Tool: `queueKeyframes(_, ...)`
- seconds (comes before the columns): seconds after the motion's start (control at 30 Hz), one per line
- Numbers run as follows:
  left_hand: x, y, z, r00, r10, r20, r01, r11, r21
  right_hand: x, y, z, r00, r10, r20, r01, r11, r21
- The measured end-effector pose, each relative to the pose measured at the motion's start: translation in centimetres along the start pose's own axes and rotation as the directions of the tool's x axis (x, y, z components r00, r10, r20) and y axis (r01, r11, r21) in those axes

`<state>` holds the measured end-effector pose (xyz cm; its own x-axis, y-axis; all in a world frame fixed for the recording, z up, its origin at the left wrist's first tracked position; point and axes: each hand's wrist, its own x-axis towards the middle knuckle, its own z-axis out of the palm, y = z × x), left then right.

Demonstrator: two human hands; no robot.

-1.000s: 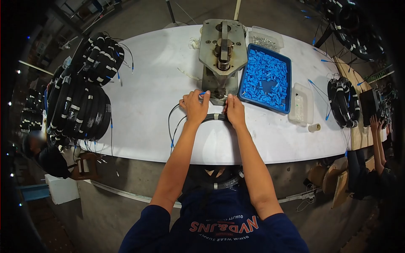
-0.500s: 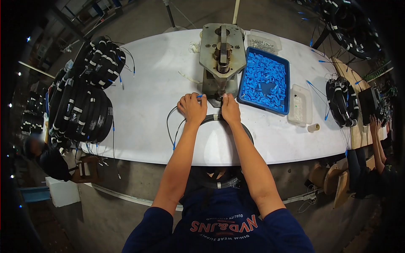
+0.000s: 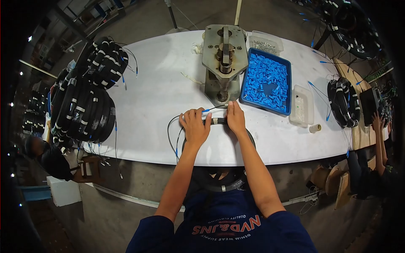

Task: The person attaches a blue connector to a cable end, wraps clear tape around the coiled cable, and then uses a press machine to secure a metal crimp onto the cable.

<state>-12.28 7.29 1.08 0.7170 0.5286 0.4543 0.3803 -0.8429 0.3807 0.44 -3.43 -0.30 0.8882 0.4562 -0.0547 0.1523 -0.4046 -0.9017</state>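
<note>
A metal hand press [image 3: 225, 55] stands upright at the back middle of the white table. In front of its base, a thin black cable with a blue connector [image 3: 206, 110] runs between my hands. My left hand [image 3: 195, 124] is closed around the cable at the blue connector. The fingers of my right hand [image 3: 235, 117] are pinched at the cable's other end, just in front of the press base. A coil of black cable with a white tape band [image 3: 216, 121] lies under and between my hands, partly hidden by them.
On the white table [image 3: 156, 67] stand a blue tray [image 3: 288, 99] of blue clips, two clear containers [image 3: 310, 107] [image 3: 280, 42] and a small roll [image 3: 314, 128]. Black cable coils [image 3: 95, 114] are stacked left; another coil [image 3: 344, 102] lies right. A co-worker's hands [image 3: 376, 122] show at far right.
Both hands have drawn back slightly from the press toward me. The cable with its blue connector now shows stretched between them, and the view has shifted a little.
</note>
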Motion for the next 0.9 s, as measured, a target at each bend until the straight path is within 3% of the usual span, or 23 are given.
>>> queueKeyframes(0.13,2.3,-0.1,0.5,1.0,0.007,0.016,-0.006,0.999,-0.035,-1.2,1.1,0.0,0.996,0.021,-0.081,-0.011,0.991,0.132)
queueKeyframes(0.23,4.8,-1.3,1.0,0.985,0.171,-0.005,-0.171,0.979,-0.108,-1.7,1.1,1.1,0.982,0.134,-0.131,-0.089,0.949,0.302)
queueKeyframes(0.33,6.8,-2.3,2.0,0.982,0.19,-0.004,-0.188,0.966,-0.179,-0.3,0.0,2.2,0.957,0.195,-0.214,-0.122,0.942,0.314)
queueKeyframes(0.37,7.1,-2.3,2.2,0.986,0.163,-0.017,-0.163,0.966,-0.199,0.6,-0.1,2.8,0.938,0.131,-0.32,-0.066,0.977,0.205)
queueKeyframes(0.47,6.6,-2.5,2.3,0.981,0.193,0.007,-0.19,0.974,-0.124,2.1,-1.1,2.8,0.917,0.071,-0.394,-0.018,0.99,0.137)
queueKeyframes(0.63,6.4,-2.9,2.4,0.978,0.191,0.09,-0.182,0.979,-0.097,2.8,-1.1,2.7,0.934,0.12,-0.338,-0.087,0.99,0.112)
queueKeyframes(0.73,7.2,-2.9,2.5,0.992,0.115,0.044,-0.108,0.983,-0.146,2.8,-1.1,2.5,0.956,0.088,-0.279,-0.054,0.99,0.127)
queueKeyframes(0.83,7.5,-2.9,2.4,0.993,0.033,0.116,-0.018,0.992,-0.128,3.0,-0.6,2.5,0.971,0.077,-0.227,-0.05,0.991,0.122)
queueKeyframes(0.9,7.6,-2.7,2.5,0.994,0.013,0.109,-0.005,0.997,-0.075,3.5,0.2,2.5,0.981,0.14,-0.135,-0.121,0.983,0.141)
